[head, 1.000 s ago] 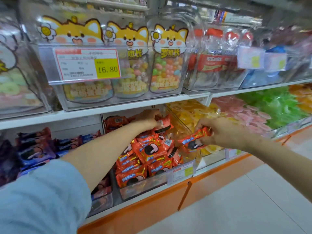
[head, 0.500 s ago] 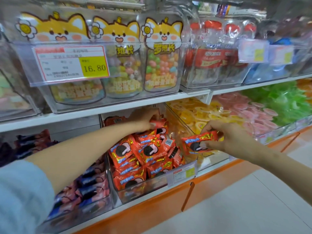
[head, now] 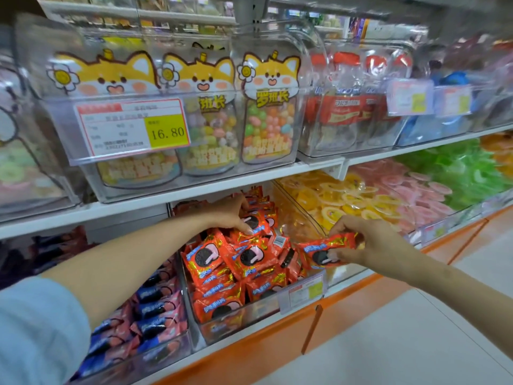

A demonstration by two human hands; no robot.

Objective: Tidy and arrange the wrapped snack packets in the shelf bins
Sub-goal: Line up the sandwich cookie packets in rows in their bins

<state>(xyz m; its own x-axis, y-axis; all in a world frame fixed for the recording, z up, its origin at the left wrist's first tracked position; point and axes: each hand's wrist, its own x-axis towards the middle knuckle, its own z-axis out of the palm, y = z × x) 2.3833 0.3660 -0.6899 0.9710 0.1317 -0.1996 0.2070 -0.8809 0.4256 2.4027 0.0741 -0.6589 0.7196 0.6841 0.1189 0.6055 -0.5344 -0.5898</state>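
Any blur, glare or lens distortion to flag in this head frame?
Head view: centre sharp, the orange packet in the right hand legible; upper-right bins smeared; shelf edges bow from the wide lens; pale glare on the clear upper bins; price tag small print unreadable.

Shop, sweets and snack aisle.
- White shelves (head: pixel 194 195) in tiers, lined with clear bins (head: pixel 236 326), goods sorted by kind.
- Red packets (head: pixel 211 259) in one bin, blue packets (head: pixel 155 309) left of it; yellow sweets (head: pixel 333 201), pink sweets (head: pixel 416 195) and green sweets (head: pixel 458 168) to the right.
- Printed price tag (head: pixel 133 127) reading 16.80 on an upper bin; smaller tag (head: pixel 302 291) on a lower one.
- Matching candy jars (head: pixel 268 112) in a row.
- Orange shelf base (head: pixel 277 340), pale floor (head: pixel 416 343).
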